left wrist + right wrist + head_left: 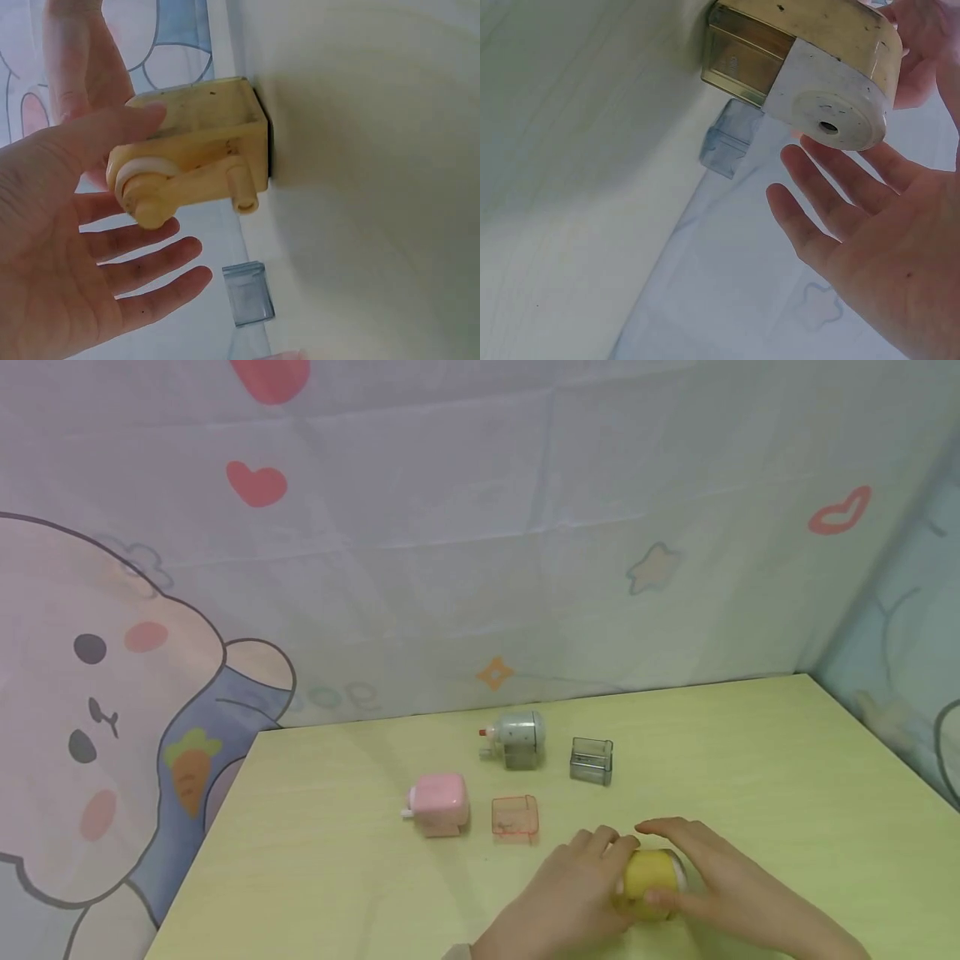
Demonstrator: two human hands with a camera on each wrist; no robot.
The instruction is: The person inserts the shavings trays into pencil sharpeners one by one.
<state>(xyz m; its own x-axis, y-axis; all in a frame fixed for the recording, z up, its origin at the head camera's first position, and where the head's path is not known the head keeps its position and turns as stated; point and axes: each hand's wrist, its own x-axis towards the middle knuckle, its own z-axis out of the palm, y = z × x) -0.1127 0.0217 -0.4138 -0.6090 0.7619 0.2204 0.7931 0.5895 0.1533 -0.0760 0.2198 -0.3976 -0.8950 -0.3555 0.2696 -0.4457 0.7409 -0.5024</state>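
Note:
A yellow crank pencil sharpener (649, 870) stands on the table between my two hands. My left hand (567, 887) is at its crank end; in the left wrist view the thumb lies against the body and the other fingers spread out nearly straight beside the crank (196, 186). On the opposite side is my right hand (723, 878), its fingers extended and apart from the sharpener, while the thumb appears to touch it in the head view. The right wrist view shows the white front face (825, 101) with its pencil hole and the see-through shavings drawer (742, 60) seated in the body.
A pink crank sharpener (439, 803) stands left of a see-through pink drawer (515, 818). Farther back are a grey crank sharpener (520, 737) and a see-through grey drawer (592, 762). A printed cloth (450, 527) hangs behind the table's back edge.

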